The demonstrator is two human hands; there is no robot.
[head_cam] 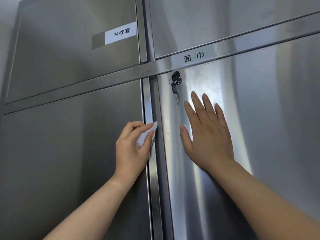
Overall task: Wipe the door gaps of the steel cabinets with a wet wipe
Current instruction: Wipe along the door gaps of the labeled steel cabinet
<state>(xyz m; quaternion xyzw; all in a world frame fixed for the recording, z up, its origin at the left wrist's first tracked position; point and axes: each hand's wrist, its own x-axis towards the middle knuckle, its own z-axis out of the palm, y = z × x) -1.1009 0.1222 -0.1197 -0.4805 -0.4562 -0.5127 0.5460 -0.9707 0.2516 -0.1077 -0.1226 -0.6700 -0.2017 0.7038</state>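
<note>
Landmark = vertical door gap (153,170) between the two lower doors. Left of it: lower-left door (69,161), plain steel, and above that an upper door with a paper label (121,32). Left hand (132,149) sits just left of the gap at mid height, fingers (138,126) curled and pinching a bunched wet wipe (147,134); the wipe's leading corner is pushed out past the fingertips and touches the gap strip, presumably so the narrow channel gets the cloth and not the knuckles. Judging by the hand's spot, the wipe is partway along the gap, with plenty of run below and some above. Right of the gap: lower-right door (259,135), right hand (207,134) flat on it, fingers spread, gripping nothing, likely bracing the door shut so it doesn't flex or swing while the other hand presses in. Above that hand, near the gap's top end, a key bunch (174,84) hangs from the lock, under a second label (193,57) on the horizontal rail. Risk: dragging upward could snag the wipe near the keys; cannot tell how wet the wipe is
</note>
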